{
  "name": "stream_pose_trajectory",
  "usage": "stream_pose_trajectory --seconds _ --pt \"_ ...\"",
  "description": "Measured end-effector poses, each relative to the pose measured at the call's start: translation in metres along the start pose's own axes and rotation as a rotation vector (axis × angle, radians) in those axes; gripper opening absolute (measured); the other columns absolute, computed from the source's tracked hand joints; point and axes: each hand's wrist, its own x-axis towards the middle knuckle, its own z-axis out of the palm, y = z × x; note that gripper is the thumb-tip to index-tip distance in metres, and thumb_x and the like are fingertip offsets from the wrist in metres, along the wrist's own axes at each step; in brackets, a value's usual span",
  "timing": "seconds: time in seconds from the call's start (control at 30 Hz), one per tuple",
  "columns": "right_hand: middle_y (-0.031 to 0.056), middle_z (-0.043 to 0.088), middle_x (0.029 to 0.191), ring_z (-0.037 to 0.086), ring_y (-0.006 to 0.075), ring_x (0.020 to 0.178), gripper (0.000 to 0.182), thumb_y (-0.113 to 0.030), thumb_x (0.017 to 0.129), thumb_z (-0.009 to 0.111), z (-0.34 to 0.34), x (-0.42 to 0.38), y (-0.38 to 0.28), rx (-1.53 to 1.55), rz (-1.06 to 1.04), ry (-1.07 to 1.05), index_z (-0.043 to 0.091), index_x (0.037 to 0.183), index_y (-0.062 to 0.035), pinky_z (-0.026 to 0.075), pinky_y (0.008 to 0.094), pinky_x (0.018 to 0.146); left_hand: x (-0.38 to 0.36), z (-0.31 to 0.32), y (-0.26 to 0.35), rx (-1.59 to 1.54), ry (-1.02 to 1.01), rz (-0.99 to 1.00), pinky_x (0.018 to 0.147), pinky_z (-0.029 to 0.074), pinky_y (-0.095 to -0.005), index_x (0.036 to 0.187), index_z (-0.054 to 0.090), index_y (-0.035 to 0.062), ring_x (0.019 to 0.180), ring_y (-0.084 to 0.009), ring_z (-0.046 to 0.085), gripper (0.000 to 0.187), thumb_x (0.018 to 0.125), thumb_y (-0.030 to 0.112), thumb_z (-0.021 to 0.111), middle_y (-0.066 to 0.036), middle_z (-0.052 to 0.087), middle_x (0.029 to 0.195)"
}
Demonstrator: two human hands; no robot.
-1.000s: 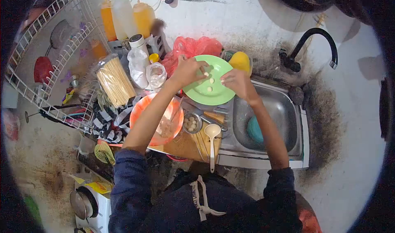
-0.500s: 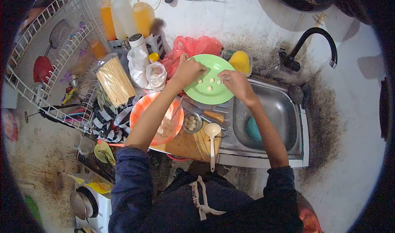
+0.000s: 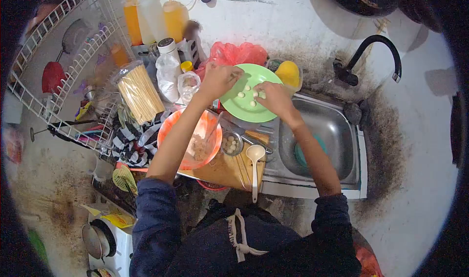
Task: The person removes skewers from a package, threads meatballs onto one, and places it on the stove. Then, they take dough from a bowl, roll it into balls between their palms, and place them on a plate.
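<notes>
Several small white balls [image 3: 241,94] lie on a light green plate [image 3: 244,111]. My left hand [image 3: 221,83] is above the plate's left rim, its fingers bent together in a pinch; whatever they hold is hidden. From the right, my right hand [image 3: 274,99] reaches over the plate, thumb and fingertips closed at one of the white balls. Below the plate sits a small metal bowl [image 3: 238,139] with more pale round pieces. An orange and white bowl [image 3: 168,130] holding a pale mixture and a spoon is partly covered by my left forearm.
A white ladle [image 3: 255,174] lies on the wooden board [image 3: 215,175]. The steel sink [image 3: 317,115] and black faucet [image 3: 373,42] are to the right. Behind the plate is a red plastic bag [image 3: 237,54]. Packed skewers [image 3: 140,93], bottles and a wire rack [image 3: 53,115] stand left.
Both hands have shifted slightly over the plate, and the right fingertips are farther in from its right rim. The whole view has moved a little.
</notes>
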Motion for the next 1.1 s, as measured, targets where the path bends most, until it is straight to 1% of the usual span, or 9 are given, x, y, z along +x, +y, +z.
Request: stream_pose_trajectory --seconds 0.13,0.2,0.3,0.37,0.57,0.73,0.8,0.9,1.1 --pt "0.0170 0.055 0.114 0.053 0.0290 0.106 0.043 -0.027 0.082 0.057 -0.004 0.003 -0.009 0.448 -0.007 0.220 0.053 0.120 -0.0078 0.040 0.0364 0.092 0.000 0.004 0.010 -0.599 0.104 -0.134 0.104 0.023 -0.0371 0.110 0.062 0.0113 0.099 -0.0192 0.059 0.028 0.088 0.025 0.052 -0.011 0.063 0.105" --pt "0.0192 0.048 0.127 0.046 0.0280 0.119 0.049 -0.031 0.087 0.052 -0.016 0.006 -0.034 0.708 0.054 0.270 0.046 0.129 -0.0063 0.035 0.0344 0.099 -0.001 0.006 0.045 -1.271 0.241 -0.297 0.106 0.020 -0.0288 0.127 0.047 0.0030 0.119 -0.0188 0.046 0.046 0.094 0.034 0.041 -0.013 0.050 0.128" --pt "0.0156 0.022 0.141 0.018 0.0273 0.131 0.055 -0.035 0.092 0.032 -0.025 -0.006 -0.097 0.744 -0.070 0.489 0.023 0.137 -0.0061 0.015 0.0358 0.106 -0.019 -0.014 0.113 -1.590 0.205 -0.530 0.108 0.018 -0.0293 0.137 0.028 -0.0023 0.131 -0.0189 0.028 0.057 0.097 0.038 0.032 -0.011 0.032 0.141" --pt "0.0131 0.005 0.150 -0.001 0.0268 0.138 0.058 -0.039 0.096 0.020 -0.023 -0.015 -0.125 0.773 -0.146 0.640 0.008 0.143 -0.0059 0.001 0.0367 0.111 -0.042 -0.009 0.125 -1.618 0.294 -0.483 0.107 0.021 -0.0293 0.136 0.031 -0.0016 0.128 -0.0188 0.032 0.053 0.097 0.035 0.031 -0.010 0.035 0.138" --pt "0.0139 -0.002 0.150 -0.005 0.0271 0.138 0.058 -0.038 0.096 0.019 -0.009 -0.026 -0.156 1.133 0.071 0.511 0.008 0.143 -0.0054 -0.002 0.0385 0.111 -0.098 -0.015 0.151 -1.488 0.467 -0.578 0.106 0.023 -0.0295 0.135 0.031 -0.0027 0.126 -0.0182 0.034 0.048 0.098 0.028 0.028 -0.011 0.036 0.137" --pt "0.0156 -0.005 0.149 -0.007 0.0288 0.138 0.058 -0.035 0.097 0.020 -0.010 -0.065 -0.210 0.940 -0.065 0.443 0.002 0.143 -0.0064 -0.001 0.0399 0.111 -0.130 -0.042 0.131 -1.565 0.474 -0.433 0.109 0.017 -0.0321 0.138 0.024 -0.0031 0.131 -0.0202 0.025 0.051 0.098 0.030 0.022 -0.010 0.028 0.143" --pt "0.0173 -0.005 0.149 -0.006 0.0315 0.137 0.063 -0.041 0.095 0.018 -0.007 -0.094 -0.231 0.902 -0.094 0.234 0.000 0.143 -0.0041 -0.001 0.0433 0.110 -0.132 -0.057 0.126 -1.722 0.516 -0.293 0.111 0.011 -0.0319 0.140 0.019 -0.0025 0.136 -0.0203 0.016 0.052 0.099 0.029 0.020 -0.010 0.019 0.147" --pt "0.0173 -0.004 0.149 -0.005 0.0328 0.137 0.074 -0.052 0.090 0.016 -0.002 -0.083 -0.233 1.002 -0.190 0.318 0.002 0.143 -0.0018 -0.002 0.0434 0.109 -0.144 -0.062 0.128 -1.505 0.567 -0.303 0.111 0.011 -0.0314 0.140 0.018 -0.0022 0.136 -0.0198 0.016 0.050 0.099 0.027 0.018 -0.009 0.019 0.148" --pt "0.0183 -0.006 0.149 -0.007 0.0335 0.137 0.067 -0.044 0.091 0.020 -0.020 -0.046 -0.221 0.952 -0.189 0.452 0.005 0.143 -0.0041 -0.002 0.0418 0.110 -0.155 -0.064 0.144 -1.777 0.482 -0.651 0.110 0.012 -0.0294 0.139 0.020 -0.0039 0.134 -0.0171 0.019 0.051 0.099 0.028 0.023 -0.012 0.023 0.144"
